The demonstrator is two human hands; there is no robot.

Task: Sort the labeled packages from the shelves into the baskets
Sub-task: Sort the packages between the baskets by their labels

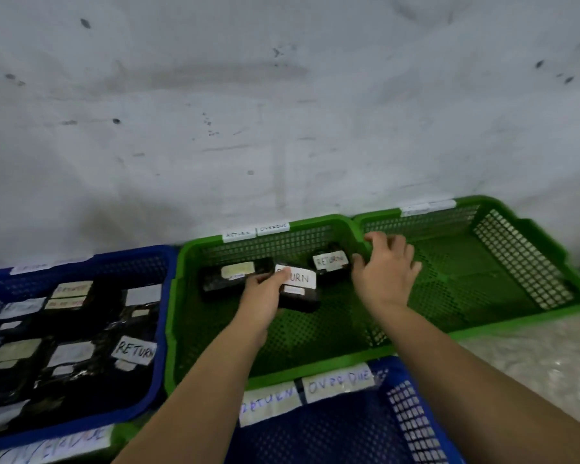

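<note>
My left hand (263, 296) grips a black package (298, 293) with a white RETURN label, inside the middle green basket (215, 329). Two more black packages lie there: one (228, 279) at the back left, another (329, 264) labelled RETURN at the back right. My right hand (385, 272) rests with curled fingers on the rim between the middle green basket and the right green basket (516, 262); the right basket holds nothing that I can see. The middle basket's back rim carries tags reading RETURN and OVERDUE (255, 231).
A blue basket (161, 313) at the left holds several black labelled packages. Another blue basket (332, 430) sits in front, tagged RETURN and OVERDUE. A stained white wall (282, 112) stands right behind the baskets. Bubble wrap (533, 356) lies at the right.
</note>
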